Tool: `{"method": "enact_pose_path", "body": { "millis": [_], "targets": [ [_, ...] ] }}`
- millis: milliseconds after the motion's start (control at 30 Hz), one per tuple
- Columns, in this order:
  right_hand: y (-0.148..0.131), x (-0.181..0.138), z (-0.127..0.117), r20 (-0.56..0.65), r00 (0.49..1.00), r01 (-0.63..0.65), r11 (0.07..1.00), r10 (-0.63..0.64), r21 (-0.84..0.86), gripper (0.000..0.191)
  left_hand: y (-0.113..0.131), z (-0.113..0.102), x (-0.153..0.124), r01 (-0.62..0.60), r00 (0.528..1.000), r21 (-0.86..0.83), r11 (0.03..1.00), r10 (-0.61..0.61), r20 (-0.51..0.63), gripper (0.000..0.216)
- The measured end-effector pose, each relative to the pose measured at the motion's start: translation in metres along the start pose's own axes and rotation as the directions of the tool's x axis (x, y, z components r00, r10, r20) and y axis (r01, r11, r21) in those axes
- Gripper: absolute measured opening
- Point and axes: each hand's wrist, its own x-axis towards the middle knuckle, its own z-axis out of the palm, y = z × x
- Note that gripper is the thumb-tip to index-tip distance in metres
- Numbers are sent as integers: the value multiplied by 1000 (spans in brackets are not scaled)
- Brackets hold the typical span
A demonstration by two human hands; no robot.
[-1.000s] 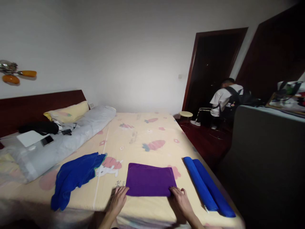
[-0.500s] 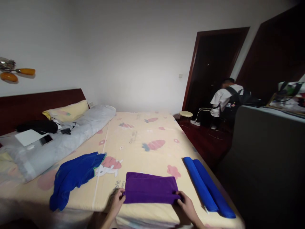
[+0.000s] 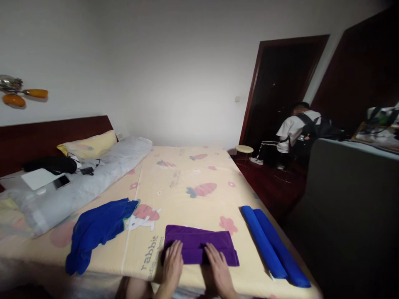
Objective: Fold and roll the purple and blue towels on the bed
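Purple cloth (image 3: pixel 199 243): folded into a flat band, lying crosswise at the near edge of the bed (image 3: pixel 183 170), about midway along that edge.
Left hand (image 3: pixel 173 262): laid flat, palm down, fingers together and extended, on the cloth's near left part; grips nothing.
Right hand (image 3: pixel 219 265): likewise flat and open, fingers slightly spread, on the cloth's near right part, just beside the left hand.
Blue cloth (image 3: pixel 95 230): crumpled, toward the near left corner of the bed.
Two blue rolls (image 3: pixel 271 248): side by side and touching, along the right edge.
Grey bolster (image 3: pixel 90 178): along the head end, bearing a phone (image 3: pixel 61 182).
Person (image 3: pixel 294 131): crouched by the doorway, well apart from the bed.
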Motion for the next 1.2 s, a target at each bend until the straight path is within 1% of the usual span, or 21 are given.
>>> {"method": "enact_pose_path", "body": {
  "millis": [33, 100, 133, 200, 233, 300, 400, 467, 533, 633, 700, 800, 867, 933, 1000, 1067, 1133, 1200],
  "targets": [
    [-12, 0, 8, 31, 998, 61, 997, -63, 35, 59, 13, 10, -2, -66, 997, -32, 997, 67, 31, 63],
    [-29, 0, 20, 39, 992, 118, 991, -121, 63, 62, 35, 25, -8, -140, 986, -69, 988, 146, 84, 72],
    [-33, 0, 24, 27, 991, 126, 990, -128, 60, 64, 42, 29, -12, -152, 981, -72, 986, 160, 107, 76],
    [-31, -2, 28, -2, 990, 141, 989, -141, 39, 67, 45, 27, -18, -161, 974, -61, 985, 169, 151, 79],
    [-26, -4, 28, -15, 989, 144, 989, -144, 25, 67, 41, 21, -19, -171, 970, -52, 984, 177, 167, 78],
    [-7, -9, 24, -40, 992, 119, 993, -119, -8, 65, 27, 6, -21, -192, 965, -31, 981, 194, 178, 73],
    [30, -20, 13, -80, 997, 15, 998, -20, -66, 63, -3, -17, -22, -199, 966, -6, 980, 197, 169, 68],
    [53, -27, 7, -99, 994, -53, 993, 43, -102, 62, -21, -23, -23, -162, 973, 8, 987, 159, 168, 69],
    [70, -31, 2, -98, 992, -91, 988, 79, -126, 61, -34, -24, -24, -105, 981, 22, 994, 100, 166, 73],
    [82, -30, -4, -58, 994, -103, 986, 96, -133, 58, -42, -22, -20, -41, 983, 26, 999, 36, 177, 78],
    [82, -25, -10, -30, 993, -114, 985, 111, -131, 58, -40, -26, -14, -6, 977, 18, 1000, 2, 214, 80],
    [75, -16, -25, -14, 991, -130, 987, 130, -98, 58, -34, -41, -5, 50, 963, -9, 999, -46, 265, 79],
    [68, -10, -37, -22, 991, -131, 990, 130, -45, 49, -33, -54, -1, 71, 965, -55, 996, -55, 255, 69],
    [62, -5, -49, -34, 987, -156, 988, 157, 11, 38, -36, -66, 1, 104, 972, -123, 987, -75, 223, 53],
    [57, -1, -58, -13, 978, -205, 977, 206, 60, 31, -42, -72, 4, 188, 967, -201, 961, -146, 207, 39],
    [54, 3, -63, 36, 967, -253, 963, 251, 93, 28, -49, -71, 7, 305, 946, -281, 910, -255, 201, 31],
    [52, 6, -64, 68, 957, -287, 953, 281, 100, 28, -55, -66, 12, 392, 919, -327, 860, -347, 188, 30],
    [51, 8, -62, 43, 950, -311, 948, 308, 72, 30, -59, -59, 17, 434, 901, -327, 839, -402, 165, 31]
  ]
}}
